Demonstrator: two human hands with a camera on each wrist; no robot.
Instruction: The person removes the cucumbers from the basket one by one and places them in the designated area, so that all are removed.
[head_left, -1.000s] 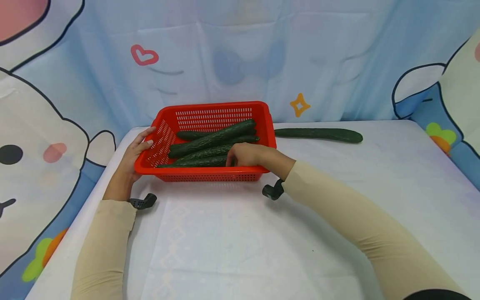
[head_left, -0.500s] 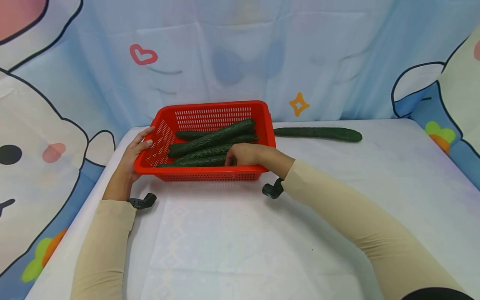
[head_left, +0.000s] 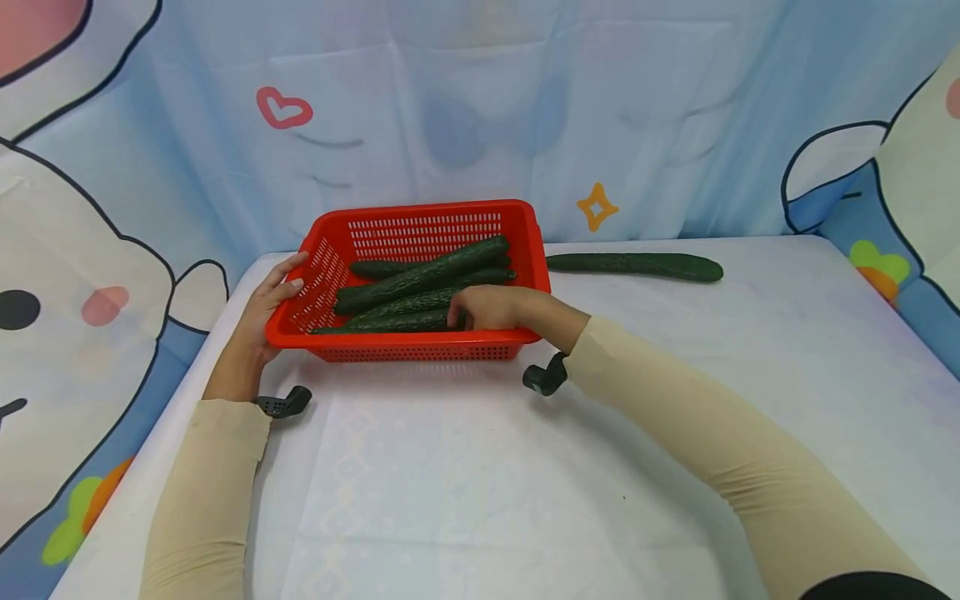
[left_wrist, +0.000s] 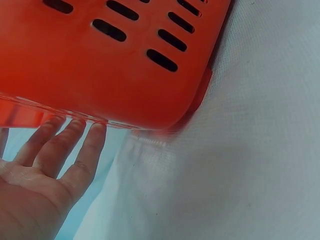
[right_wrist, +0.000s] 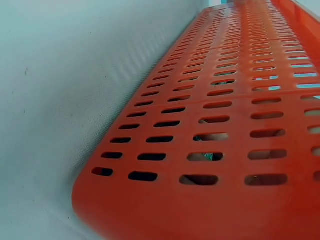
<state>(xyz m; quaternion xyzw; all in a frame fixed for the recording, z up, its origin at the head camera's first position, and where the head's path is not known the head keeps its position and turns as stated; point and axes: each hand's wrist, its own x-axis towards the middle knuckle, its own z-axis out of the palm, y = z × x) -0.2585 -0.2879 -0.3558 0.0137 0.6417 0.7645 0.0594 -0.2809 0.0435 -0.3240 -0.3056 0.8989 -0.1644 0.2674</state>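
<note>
A left hand (head_left: pixel 264 312) rests flat-fingered against the perforated red plastic basket (head_left: pixel 420 221) on the white table (head_left: pixel 480 467). The right hand (head_left: pixel 487 307) reaches inside, apparently curled round the nearest dark green cucumber (head_left: pixel 390 322). Steady the basket while lifting that cucumber level.

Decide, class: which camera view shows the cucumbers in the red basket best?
The head view: it looks down into the red basket, showing the cucumbers piled lengthwise, with the right hand on the nearest one. The right wrist view shows only green glimpses through the basket's slots. The left wrist view shows only basket wall and the left hand, no cucumbers.
</note>
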